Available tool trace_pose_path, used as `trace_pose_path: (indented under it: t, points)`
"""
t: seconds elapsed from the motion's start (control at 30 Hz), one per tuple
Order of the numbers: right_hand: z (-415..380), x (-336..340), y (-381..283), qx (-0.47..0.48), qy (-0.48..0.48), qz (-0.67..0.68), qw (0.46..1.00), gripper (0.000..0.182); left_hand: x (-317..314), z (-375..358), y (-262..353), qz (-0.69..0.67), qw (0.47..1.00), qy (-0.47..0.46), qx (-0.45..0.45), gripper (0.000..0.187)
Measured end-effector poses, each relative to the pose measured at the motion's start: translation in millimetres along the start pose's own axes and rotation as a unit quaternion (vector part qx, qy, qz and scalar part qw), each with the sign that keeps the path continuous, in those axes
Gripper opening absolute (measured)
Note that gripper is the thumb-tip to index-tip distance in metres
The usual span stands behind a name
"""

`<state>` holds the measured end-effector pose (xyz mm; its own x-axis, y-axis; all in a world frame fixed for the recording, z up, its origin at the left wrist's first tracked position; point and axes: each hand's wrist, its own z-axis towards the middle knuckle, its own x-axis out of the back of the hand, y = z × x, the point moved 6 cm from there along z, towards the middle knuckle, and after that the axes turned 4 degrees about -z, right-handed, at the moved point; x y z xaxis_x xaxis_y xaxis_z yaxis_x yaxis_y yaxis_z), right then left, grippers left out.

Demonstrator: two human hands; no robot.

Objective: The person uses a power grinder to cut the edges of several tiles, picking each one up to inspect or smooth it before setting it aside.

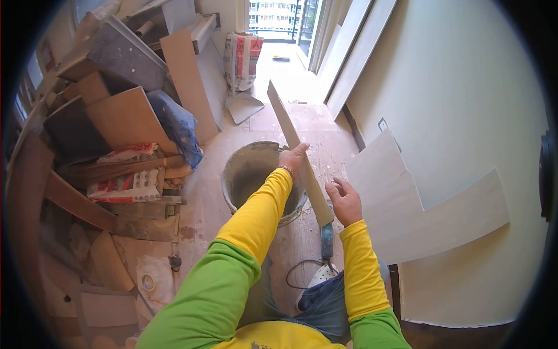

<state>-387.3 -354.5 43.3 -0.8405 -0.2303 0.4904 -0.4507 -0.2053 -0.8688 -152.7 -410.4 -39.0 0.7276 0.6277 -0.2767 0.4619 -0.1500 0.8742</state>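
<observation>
My left hand point(294, 161) is closed around the edge of a long, narrow tan strip of board or tile point(311, 183), held at a slant. Beneath that arm stands a round, mortar-stained bucket point(229, 189), its inside grey. Just right of the strip's near end, my right hand point(345, 202) is raised with its fingers loosely curled and apart, holding nothing that I can see. A teal and black power tool point(326, 239) with a black cord lies on the floor by my shoe point(321, 274), below the strip's near end.
Scrap boards point(128, 119), bags point(131, 183) and blue plastic point(174, 119) are piled on the left. A dustpan point(244, 107) and an ABC bag point(243, 58) stand near the bright doorway. A large notched panel point(389, 209) leans against the right wall. Debris litters the floor.
</observation>
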Motion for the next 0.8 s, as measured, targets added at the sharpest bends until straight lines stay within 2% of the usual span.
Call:
trace_pose_path:
  t: [0.03, 0.1, 0.17, 0.23, 0.3, 0.33, 0.37, 0.4, 0.43, 0.47, 0.5, 0.57, 0.63, 0.73, 0.8]
  points:
    - [-0.1, 0.9, -3.1, 0.002, 0.001, 0.000, 1.000, 0.062, -5.2, -3.4, 4.3, 0.007, 1.000, -0.011, -0.023, 0.071]
    - [-3.6, -5.0, -16.6, -0.027, -0.062, 0.114, 0.991, 0.058, -12.0, -22.7, 13.5, 0.019, 0.999, -0.005, -0.041, 0.077]
    - [-5.9, -16.1, -12.1, -0.004, -0.100, 0.099, 0.990, 0.055, -10.1, -51.2, 25.0, 0.102, 0.983, 0.098, -0.117, 0.078]
    - [-6.1, -27.2, -5.8, 0.019, -0.137, 0.083, 0.987, 0.052, -13.8, -76.8, 33.3, 0.097, 0.981, 0.107, -0.127, 0.078]
    - [-6.5, -29.8, 2.9, 0.004, -0.156, 0.073, 0.985, 0.046, -12.1, -86.1, 33.5, 0.130, 0.961, 0.157, -0.185, 0.084]
    - [-8.5, -27.2, 6.4, 0.006, -0.154, 0.072, 0.985, 0.046, -11.4, -82.0, 30.2, 0.092, 0.962, 0.145, -0.212, 0.075]
    - [-11.3, -23.5, 9.2, -0.015, -0.150, 0.171, 0.974, 0.046, -7.8, -65.1, 25.8, 0.090, 0.962, 0.142, -0.215, 0.075]
    - [-14.2, -19.4, 11.6, -0.037, -0.145, 0.269, 0.951, 0.046, -7.3, -40.4, 15.8, -0.013, 0.987, 0.049, -0.155, 0.065]
    - [-18.1, -12.9, 10.7, -0.036, -0.140, 0.269, 0.952, 0.046, -8.0, -28.7, 10.1, -0.114, 0.988, -0.046, -0.090, 0.057]
    - [-25.3, -10.8, 9.2, -0.065, -0.173, 0.316, 0.931, 0.046, -12.5, -70.8, 36.3, -0.137, 0.976, -0.167, -0.020, 0.038]
    - [-32.7, -11.3, 8.6, -0.094, -0.206, 0.361, 0.905, 0.047, -7.9, -73.9, 37.0, -0.136, 0.975, -0.172, -0.019, 0.038]
    - [-42.5, -15.3, 14.6, -0.093, -0.212, 0.376, 0.897, 0.049, -5.4, -78.6, 33.3, -0.089, 0.978, -0.184, -0.039, 0.034]
    - [-48.8, -21.1, 22.1, -0.096, -0.224, 0.395, 0.886, 0.051, -5.7, -73.4, 28.0, -0.111, 0.974, -0.196, -0.034, 0.032]
    - [-54.7, -21.0, 12.6, -0.076, -0.228, 0.406, 0.882, 0.056, -4.2, -68.0, 31.1, -0.109, 0.973, -0.202, -0.029, 0.031]
    - [-56.0, -22.7, -4.4, -0.040, -0.261, 0.476, 0.839, 0.062, -2.1, -81.0, 45.7, -0.167, 0.961, -0.219, -0.003, 0.031]
